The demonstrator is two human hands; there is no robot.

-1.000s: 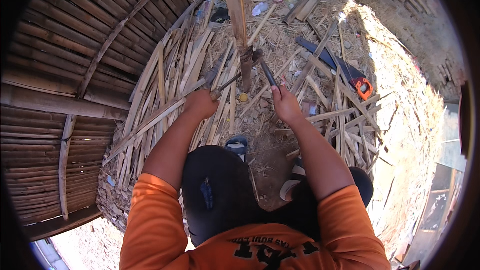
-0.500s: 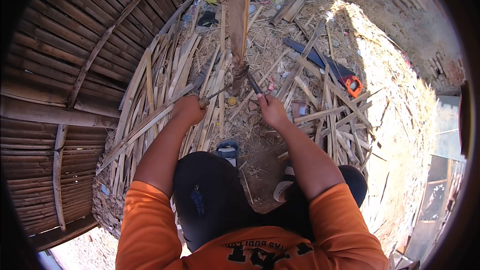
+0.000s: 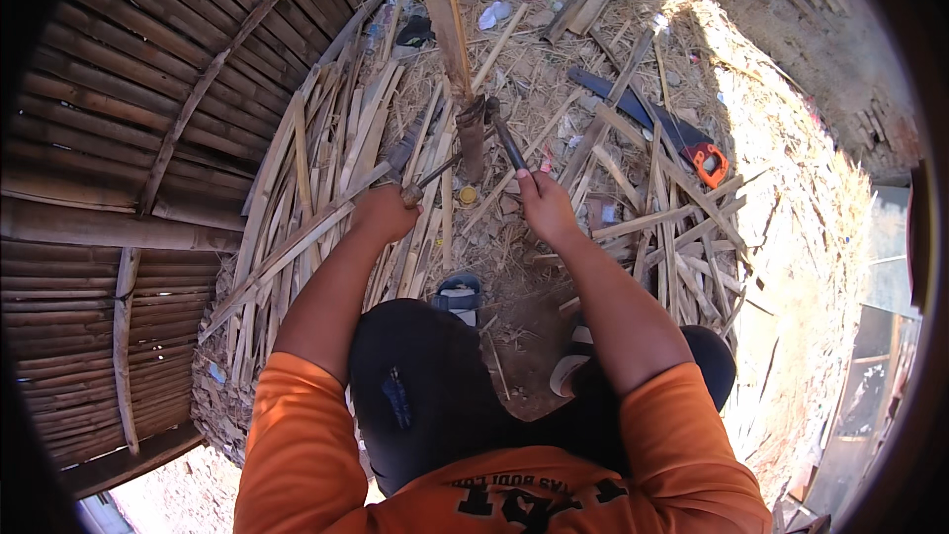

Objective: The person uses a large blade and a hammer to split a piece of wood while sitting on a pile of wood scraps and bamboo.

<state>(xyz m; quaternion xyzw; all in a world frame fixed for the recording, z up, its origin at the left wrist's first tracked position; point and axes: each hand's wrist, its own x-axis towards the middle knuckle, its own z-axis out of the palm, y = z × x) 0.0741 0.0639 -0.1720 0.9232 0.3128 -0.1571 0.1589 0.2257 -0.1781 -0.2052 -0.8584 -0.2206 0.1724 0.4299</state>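
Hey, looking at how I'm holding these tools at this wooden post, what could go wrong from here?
The wooden-handled tool in your left hand could slip against the rough lower end of the wooden post.

A stray swing of the dark tool in your right hand might hit your left one, since both are bare.

The saw lies among loose sticks, so stepping there may mean a trip or cut.
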